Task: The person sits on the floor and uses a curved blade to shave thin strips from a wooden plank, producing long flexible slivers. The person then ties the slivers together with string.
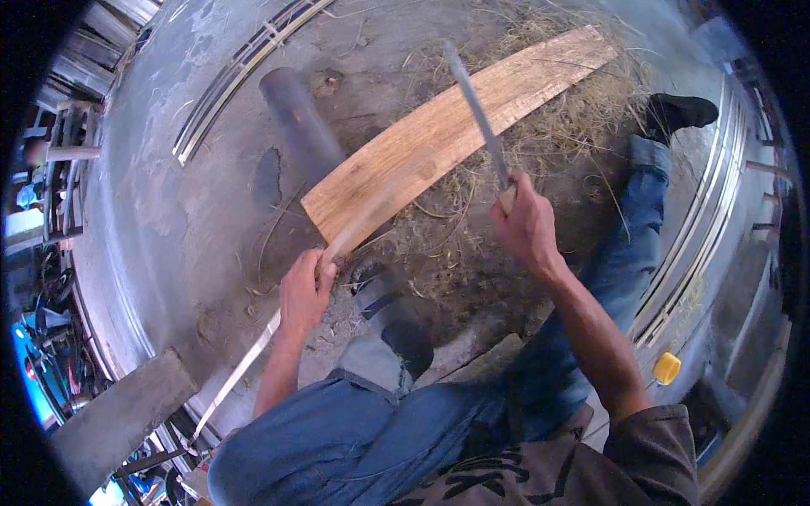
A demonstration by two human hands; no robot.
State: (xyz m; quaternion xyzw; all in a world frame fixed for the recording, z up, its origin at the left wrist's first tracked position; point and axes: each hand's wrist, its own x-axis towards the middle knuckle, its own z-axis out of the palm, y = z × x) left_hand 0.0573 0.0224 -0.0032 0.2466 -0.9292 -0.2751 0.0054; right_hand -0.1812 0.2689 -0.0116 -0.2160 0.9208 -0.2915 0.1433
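A long pale strip, probably bamboo or wood (239, 371), runs through my left hand (305, 291), which is closed round it. Its front end is blurred and lies over the near left end of a wooden board (515, 88). My right hand (525, 221) grips a long-bladed knife (477, 105) by its handle. The blade rises forward and slightly left above the middle of the board; it looks apart from the strip. The board slants from near my left hand to the far right.
A dark cylinder (295, 110) lies against the board's left end. Fine shavings (582, 118) cover the ground around the board. Long strips lie at the far left (228, 80) and at the right (696, 228). A yellow object (666, 368) is beside my right arm.
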